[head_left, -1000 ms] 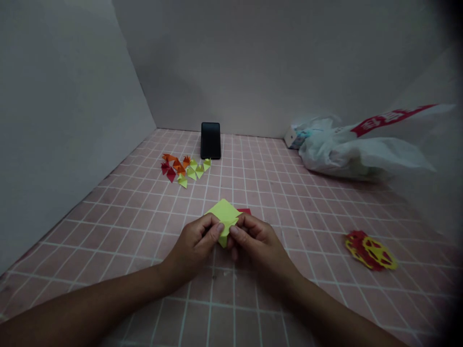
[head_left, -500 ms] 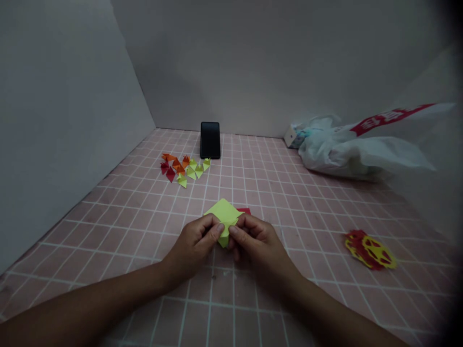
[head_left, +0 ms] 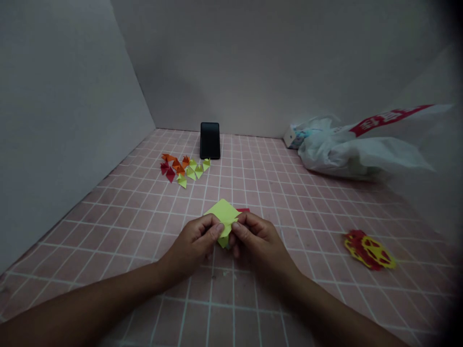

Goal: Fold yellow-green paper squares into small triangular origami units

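Observation:
Both hands meet low over the pink tiled surface (head_left: 108, 226) around a small yellow-green paper piece (head_left: 224, 216). My left hand (head_left: 193, 243) pinches its left side with thumb and fingertips. My right hand (head_left: 256, 237) pinches its right side, the fingertips almost touching those of the left. The paper's far corner sticks out beyond the fingers; its near part is folded and partly hidden. A red paper scrap (head_left: 243, 210) shows just behind my right hand.
A cluster of small folded orange, red and yellow-green paper triangles (head_left: 183, 168) lies at the far left. A black phone (head_left: 210, 140) leans against the back wall. A white plastic bag (head_left: 356, 149) lies at the far right. A red and yellow paper cutout (head_left: 369, 249) rests at the right.
My two hands have closed in slightly on the paper, covering more of its near folded part. Everything else stays where it was.

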Demonstrator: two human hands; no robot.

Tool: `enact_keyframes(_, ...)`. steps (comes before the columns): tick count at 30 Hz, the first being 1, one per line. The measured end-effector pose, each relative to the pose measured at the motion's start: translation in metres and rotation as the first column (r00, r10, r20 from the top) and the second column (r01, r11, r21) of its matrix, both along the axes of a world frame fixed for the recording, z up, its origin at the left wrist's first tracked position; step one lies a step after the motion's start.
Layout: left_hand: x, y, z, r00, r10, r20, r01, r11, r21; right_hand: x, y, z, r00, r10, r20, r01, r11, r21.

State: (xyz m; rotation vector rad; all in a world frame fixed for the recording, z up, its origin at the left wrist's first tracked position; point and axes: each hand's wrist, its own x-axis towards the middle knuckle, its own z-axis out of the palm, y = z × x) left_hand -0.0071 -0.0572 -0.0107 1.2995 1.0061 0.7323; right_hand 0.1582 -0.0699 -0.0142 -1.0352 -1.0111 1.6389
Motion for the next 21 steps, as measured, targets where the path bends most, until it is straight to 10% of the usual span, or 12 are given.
enact_keyframes(21,0.0,0.0006,0.0049,0.991,-0.05,-0.127,0.074,0.978,0.193,0.0003,-0.0009,0.001,0.996,0.035,0.087,-0.034,0.999,-0.022)
